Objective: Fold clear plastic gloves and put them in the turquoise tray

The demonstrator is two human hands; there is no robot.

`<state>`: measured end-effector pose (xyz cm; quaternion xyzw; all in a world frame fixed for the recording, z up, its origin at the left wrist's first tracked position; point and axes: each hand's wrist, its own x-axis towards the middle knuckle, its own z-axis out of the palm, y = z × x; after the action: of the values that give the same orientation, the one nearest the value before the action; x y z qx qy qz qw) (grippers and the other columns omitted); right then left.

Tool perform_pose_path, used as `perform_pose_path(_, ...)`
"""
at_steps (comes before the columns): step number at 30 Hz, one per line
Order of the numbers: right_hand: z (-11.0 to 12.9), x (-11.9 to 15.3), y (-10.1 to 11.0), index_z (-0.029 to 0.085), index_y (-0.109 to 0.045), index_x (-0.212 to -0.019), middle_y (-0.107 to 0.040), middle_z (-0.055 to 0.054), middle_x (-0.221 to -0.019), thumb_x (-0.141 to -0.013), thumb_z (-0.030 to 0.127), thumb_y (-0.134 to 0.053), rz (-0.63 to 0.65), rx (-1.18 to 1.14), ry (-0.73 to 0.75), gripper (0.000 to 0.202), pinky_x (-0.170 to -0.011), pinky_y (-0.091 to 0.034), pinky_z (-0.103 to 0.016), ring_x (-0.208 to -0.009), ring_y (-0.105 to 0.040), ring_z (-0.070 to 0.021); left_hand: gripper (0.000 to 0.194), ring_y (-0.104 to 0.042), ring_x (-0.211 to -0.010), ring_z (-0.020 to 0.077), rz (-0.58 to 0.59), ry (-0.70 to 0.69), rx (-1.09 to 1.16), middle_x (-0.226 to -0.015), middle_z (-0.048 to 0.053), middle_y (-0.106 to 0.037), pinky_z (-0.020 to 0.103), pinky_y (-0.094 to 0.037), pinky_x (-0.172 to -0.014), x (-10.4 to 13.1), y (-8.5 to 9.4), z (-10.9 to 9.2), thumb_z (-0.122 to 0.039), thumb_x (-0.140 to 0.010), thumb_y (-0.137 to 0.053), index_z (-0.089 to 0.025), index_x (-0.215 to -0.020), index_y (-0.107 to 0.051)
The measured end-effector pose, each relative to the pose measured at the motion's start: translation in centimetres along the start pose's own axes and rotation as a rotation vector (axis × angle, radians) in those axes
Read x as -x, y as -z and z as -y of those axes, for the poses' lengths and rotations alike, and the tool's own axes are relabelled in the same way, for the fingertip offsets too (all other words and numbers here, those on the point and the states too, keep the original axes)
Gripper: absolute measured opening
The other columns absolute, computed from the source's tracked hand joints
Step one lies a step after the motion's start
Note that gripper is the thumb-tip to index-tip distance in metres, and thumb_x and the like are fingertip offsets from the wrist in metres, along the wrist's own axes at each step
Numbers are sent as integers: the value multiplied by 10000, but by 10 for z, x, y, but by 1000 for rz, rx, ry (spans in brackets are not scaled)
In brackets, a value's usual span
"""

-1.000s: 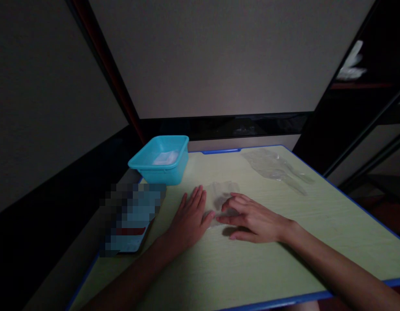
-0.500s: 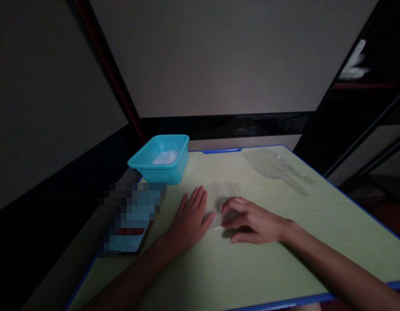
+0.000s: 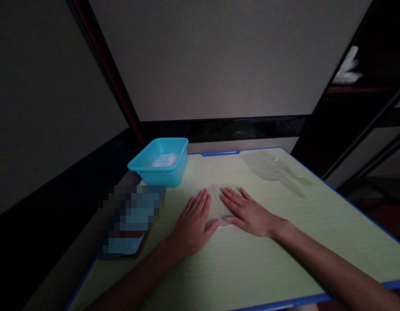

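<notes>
A small clear plastic piece [image 3: 217, 207], thin and squarish, lies flat on the pale table [image 3: 238, 268] between my hands. My left hand [image 3: 195, 224] rests flat over its left side, thumb stretched toward the middle. Over the right side lies my right hand [image 3: 250, 214], palm down with its fingers spread. Neither hand is closed round anything. The palms hide much of the plastic, and a crease or edge runs between the two hands.
A turquoise basket [image 3: 164, 175] with something white inside stands at the back left. In front of it lies a pixelated phone-like device [image 3: 137, 222]. Crumpled clear plastic [image 3: 271, 168] spreads over the back right. Blue edging borders the table; a wall panel rises behind.
My right hand, earlier raised with curled fingers, has flattened and spread onto the right side of the plastic. My left hand has stayed nearly in place. The view has shifted slightly.
</notes>
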<state>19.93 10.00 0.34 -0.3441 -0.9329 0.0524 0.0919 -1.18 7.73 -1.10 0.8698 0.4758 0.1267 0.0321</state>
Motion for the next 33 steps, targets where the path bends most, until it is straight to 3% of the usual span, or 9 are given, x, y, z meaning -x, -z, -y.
perform_pose_path(3, -2, 5, 21, 153, -448, -1239, -398, -129, -1318, -847, 472, -414, 24, -7, 176, 506, -998, -250, -430, -1206, -350, -241, 609, -178, -1300, 263, -28, -116, 55, -1406, 182, -234, 443, -211, -1037, 1, 9, 1, -369, -808, -453, -73, -1312, -283)
perform_pose_path(5, -2, 8, 33, 156, -606, -1010, -551, -104, -1110, -828, 410, -481, 31, 29, 220, 337, -907, -349, -364, -1039, -479, -219, 582, -229, -1281, 261, -32, -215, 61, -1388, 162, -291, 418, -217, -1039, 2, 16, 0, -346, -787, -489, -93, -1289, -338)
perform_pose_path(7, -1, 10, 39, 157, -640, -825, -591, -84, -931, -819, 336, -505, 34, 96, 214, 224, -810, -389, -339, -899, -517, -205, 537, -317, -1231, 270, -27, -266, 50, -1329, 157, -391, 404, -246, -1023, 2, 20, -3, -332, -762, -523, -98, -1234, -417)
perform_pose_path(9, 0, 11, 41, 156, -631, -764, -587, -72, -851, -806, 273, -516, 42, 158, 204, 169, -759, -391, -334, -837, -515, -199, 490, -409, -1150, 275, -22, -264, 42, -1239, 152, -483, 398, -305, -979, 2, 22, -7, -331, -741, -548, -106, -1170, -475)
perform_pose_path(14, -1, 12, 37, 148, -620, -743, -574, -56, -797, -765, 201, -541, 58, 226, 189, 98, -746, -374, -320, -797, -504, -185, 388, -504, -986, 252, -31, -211, 30, -1080, 107, -572, 385, -401, -856, 1, 20, -12, -288, -724, -562, -138, -1078, -512)
perform_pose_path(22, 4, 13, 36, 141, -607, -746, -582, -62, -805, -787, 128, -486, 81, 282, 178, 128, -739, -367, -322, -793, -511, -186, 366, -506, -944, 245, -54, -200, 18, -1046, 99, -575, 379, -413, -822, 2, 18, -12, -263, -710, -578, -128, -1046, -526)
perform_pose_path(28, -4, 11, 39, 144, -585, -780, -597, -53, -787, -753, 104, -480, 56, 67, 162, 115, -771, -385, -307, -795, -534, -183, 440, -514, -953, 250, -56, -193, 29, -1050, 108, -582, 375, -426, -829, 0, 19, -12, -267, -685, -601, -106, -1087, -520)
perform_pose_path(33, -14, 12, 38, 156, -552, -904, -605, -48, -807, -795, 104, -405, -68, -213, 58, 190, -679, -412, -270, -736, -552, -158, 411, -528, -980, 250, -103, -171, 33, -1064, 118, -590, 361, -430, -850, 0, 14, -10, -235, -703, -574, -107, -1090, -523)
